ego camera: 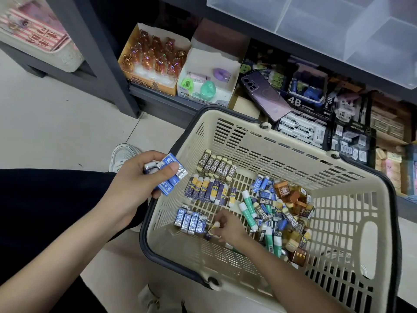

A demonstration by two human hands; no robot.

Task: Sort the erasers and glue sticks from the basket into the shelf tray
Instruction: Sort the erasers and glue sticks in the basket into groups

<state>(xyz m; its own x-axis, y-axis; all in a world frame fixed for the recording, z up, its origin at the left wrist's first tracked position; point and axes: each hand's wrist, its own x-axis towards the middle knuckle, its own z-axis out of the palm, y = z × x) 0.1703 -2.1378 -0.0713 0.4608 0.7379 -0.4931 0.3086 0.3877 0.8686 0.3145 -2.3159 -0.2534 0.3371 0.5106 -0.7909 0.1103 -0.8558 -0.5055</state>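
Note:
A beige plastic basket (248, 136) with a dark rim stands on the floor. On its bottom lie a row of 2B erasers (215, 164), a row of navy-and-yellow erasers (208, 188), a row of blue erasers (190, 220) and a mixed heap of erasers and green glue sticks (274, 219). My left hand (137, 184) hovers over the basket's left rim and grips a stack of blue erasers (170, 176). Inside the basket, my right hand (228, 227) pinches a navy-and-yellow eraser (213, 229) just right of the blue row.
Behind the basket a low dark shelf holds boxes of 4B erasers (302, 128), a purple phone (265, 94), a white box of sharpeners (207, 80) and an orange box of figurines (154, 62). Clear bins (338, 26) sit above. My white shoe (123, 154) is left of the basket.

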